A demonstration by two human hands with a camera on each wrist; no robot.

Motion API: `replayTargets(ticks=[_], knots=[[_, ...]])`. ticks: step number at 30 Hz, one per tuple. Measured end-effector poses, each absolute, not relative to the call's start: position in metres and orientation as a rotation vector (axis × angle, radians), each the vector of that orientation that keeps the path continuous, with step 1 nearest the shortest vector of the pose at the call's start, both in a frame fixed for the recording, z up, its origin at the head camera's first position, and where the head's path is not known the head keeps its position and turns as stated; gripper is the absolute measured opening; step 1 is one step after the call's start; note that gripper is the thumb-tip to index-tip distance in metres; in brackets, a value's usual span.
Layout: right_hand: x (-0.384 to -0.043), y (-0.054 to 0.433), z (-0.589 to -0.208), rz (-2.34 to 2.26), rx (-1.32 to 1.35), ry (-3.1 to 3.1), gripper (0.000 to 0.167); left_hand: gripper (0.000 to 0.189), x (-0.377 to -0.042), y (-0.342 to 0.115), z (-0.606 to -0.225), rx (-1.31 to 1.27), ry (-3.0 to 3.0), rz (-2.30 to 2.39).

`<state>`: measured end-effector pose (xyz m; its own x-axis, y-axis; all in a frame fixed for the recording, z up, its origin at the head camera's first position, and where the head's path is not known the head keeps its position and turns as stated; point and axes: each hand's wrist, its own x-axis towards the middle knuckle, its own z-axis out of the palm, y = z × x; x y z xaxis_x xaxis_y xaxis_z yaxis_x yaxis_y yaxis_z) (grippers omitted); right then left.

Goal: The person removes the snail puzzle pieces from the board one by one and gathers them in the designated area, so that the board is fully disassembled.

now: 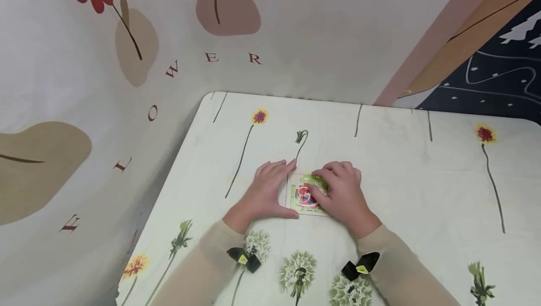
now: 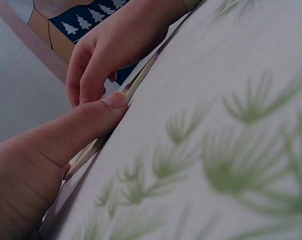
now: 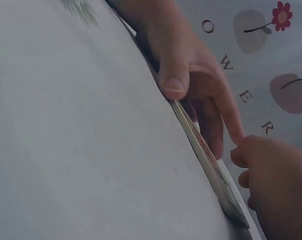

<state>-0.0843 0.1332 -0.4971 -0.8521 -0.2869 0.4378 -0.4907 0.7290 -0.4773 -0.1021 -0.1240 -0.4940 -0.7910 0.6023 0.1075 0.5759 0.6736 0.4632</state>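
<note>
A small square jigsaw puzzle point(image 1: 307, 199) with a green and red picture lies flat on the flowered cloth. Its left border is pale, and its right side is hidden under my right hand. My left hand point(image 1: 267, 192) frames its left side with fingers spread. The left thumb point(image 2: 113, 100) rests on the near edge of the board, whose thin side point(image 3: 196, 140) shows in the right wrist view. My right hand point(image 1: 344, 191) is over the right part, thumb and index finger curled at a puzzle piece point(image 1: 320, 183), mostly hidden beneath them.
White cloth point(image 1: 414, 193) printed with flowers covers the table. Behind and to the left hangs a pale fabric wall point(image 1: 321, 38) with printed letters and leaf shapes. A dark blue panel with white trees point(image 1: 498, 71) stands at the back right. Black straps point(image 1: 247, 259) sit at both wrists.
</note>
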Motion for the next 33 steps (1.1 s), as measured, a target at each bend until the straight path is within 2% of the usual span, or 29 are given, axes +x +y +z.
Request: replayTargets(ticks=[8, 18, 29, 33], knots=[[-0.082, 0.118, -0.497, 0.776, 0.469, -2.713, 0.020, 0.137, -0.102, -0.123, -0.495, 0.999, 2.827, 0.751], [-0.073, 0.114, -0.484, 0.675, 0.460, -2.808, 0.038, 0.137, -0.103, -0.123, -0.495, 1.004, 2.834, 0.740], [-0.071, 0.111, -0.483, 0.707, 0.407, -2.896, 0.027, 0.136, -0.102, -0.122, -0.495, 1.006, 2.829, 0.740], [-0.072, 0.110, -0.484, 0.711, 0.415, -2.902, 0.029, 0.136, -0.103, -0.123, -0.495, 1.006, 2.829, 0.742]])
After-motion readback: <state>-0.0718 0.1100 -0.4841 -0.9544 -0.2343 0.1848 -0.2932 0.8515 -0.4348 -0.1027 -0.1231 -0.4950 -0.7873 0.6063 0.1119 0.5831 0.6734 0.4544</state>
